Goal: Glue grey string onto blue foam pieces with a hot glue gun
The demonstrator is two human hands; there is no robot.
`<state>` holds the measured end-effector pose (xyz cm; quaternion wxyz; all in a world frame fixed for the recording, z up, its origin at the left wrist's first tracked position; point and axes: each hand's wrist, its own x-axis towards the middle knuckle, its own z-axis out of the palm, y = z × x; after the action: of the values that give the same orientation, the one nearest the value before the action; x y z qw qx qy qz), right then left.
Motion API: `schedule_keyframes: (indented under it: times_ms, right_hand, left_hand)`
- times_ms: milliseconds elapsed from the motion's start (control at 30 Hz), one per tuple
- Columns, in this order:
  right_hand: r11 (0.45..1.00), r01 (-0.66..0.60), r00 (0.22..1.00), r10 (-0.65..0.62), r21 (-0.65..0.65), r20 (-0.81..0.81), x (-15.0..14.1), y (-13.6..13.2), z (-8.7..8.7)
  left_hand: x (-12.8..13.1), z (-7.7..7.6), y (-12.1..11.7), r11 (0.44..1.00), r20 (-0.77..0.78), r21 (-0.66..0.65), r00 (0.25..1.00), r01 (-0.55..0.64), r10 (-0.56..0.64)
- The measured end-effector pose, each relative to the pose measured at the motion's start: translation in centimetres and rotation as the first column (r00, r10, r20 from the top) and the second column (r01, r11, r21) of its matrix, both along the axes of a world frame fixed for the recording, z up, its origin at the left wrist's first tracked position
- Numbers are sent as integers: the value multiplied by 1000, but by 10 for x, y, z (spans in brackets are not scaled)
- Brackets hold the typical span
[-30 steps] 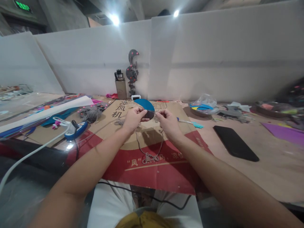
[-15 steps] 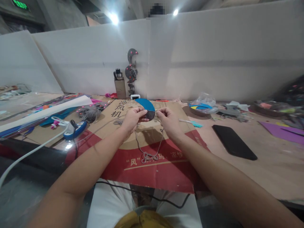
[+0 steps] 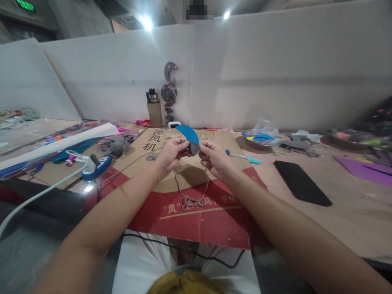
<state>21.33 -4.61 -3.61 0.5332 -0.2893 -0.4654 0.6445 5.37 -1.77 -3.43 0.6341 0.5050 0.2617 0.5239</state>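
Observation:
My left hand (image 3: 170, 154) pinches a flat round piece (image 3: 189, 138) that is blue above and dark grey below, held up over a red and brown cardboard sheet (image 3: 196, 220). My right hand (image 3: 214, 158) is closed at the piece's right edge, fingers pinched on a thin grey cord (image 3: 192, 199). The cord hangs down from both hands in a loop and ends in a tangle on the cardboard.
A black phone (image 3: 301, 182) lies to the right. A blue-and-white tool with a white cable (image 3: 94, 166) sits left. A bottle (image 3: 155, 109) and a grey hanging ornament (image 3: 169, 92) stand at the white back wall. A plate of scraps (image 3: 261, 139) and purple sheet (image 3: 361, 165) lie further right.
My right hand has moved left, closing in on the round piece until it touches its edge. The left hand has stayed put.

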Motion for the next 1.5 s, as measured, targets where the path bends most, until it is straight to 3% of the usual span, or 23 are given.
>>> schedule_keyframes:
  times_ms: [300, 567, 733, 1067, 1500]
  right_hand:
    - [993, -101, 989, 95, -52, -112, -1, -2, -1]
    - [999, 16, 989, -22, -43, -144, -8, -5, 0]
    - [997, 72, 991, -71, 6, -114, -10, -5, -2]
    - [997, 77, 994, -76, 2, -76, -12, -6, -5]
    - [975, 222, 974, -221, 8, -54, -9, 1, -8]
  left_hand:
    - [3, -3, 1, 1000, 83, -17, 996, 19, -17]
    - [8, -3, -2, 993, 127, -118, 991, -17, 32]
    - [9, -3, -3, 994, 161, -106, 987, 2, 15]
    - [10, -8, 0, 994, 183, -109, 983, 17, 3]
    - [21, -4, -13, 994, 21, 73, 996, -83, 82]
